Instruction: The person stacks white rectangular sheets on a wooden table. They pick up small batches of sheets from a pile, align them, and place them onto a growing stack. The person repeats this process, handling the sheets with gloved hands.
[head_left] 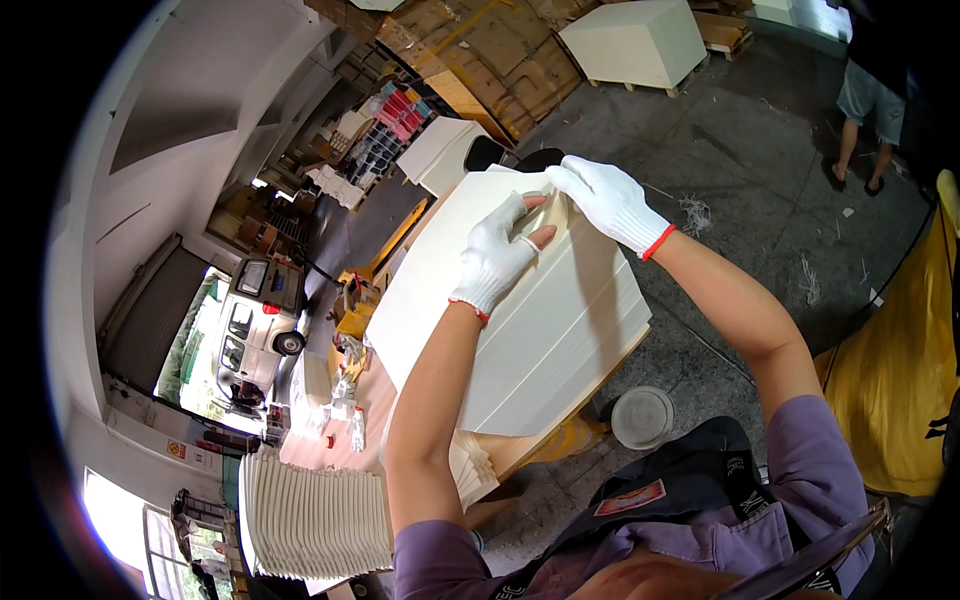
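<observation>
A tall stack of large white paper or card sheets [540,330] stands on a wooden-topped table in front of me. My left hand [500,250], in a white glove with thumb and one fingertip bare, rests on the stack; those two fingers are apart. At the stack's far right edge, my right hand [603,198], also gloved, closes over the edge of a sheet. Between the hands that edge [562,215] looks slightly lifted and curled. The right thumb is hidden from view.
Thick folded white bundles [315,515] are piled at the near left. A round white-lidded bucket [642,418] stands by the table, and a yellow sack [895,350] at the right. Pallet stacks [635,45], a van [260,320] and a standing person [873,100] are farther off.
</observation>
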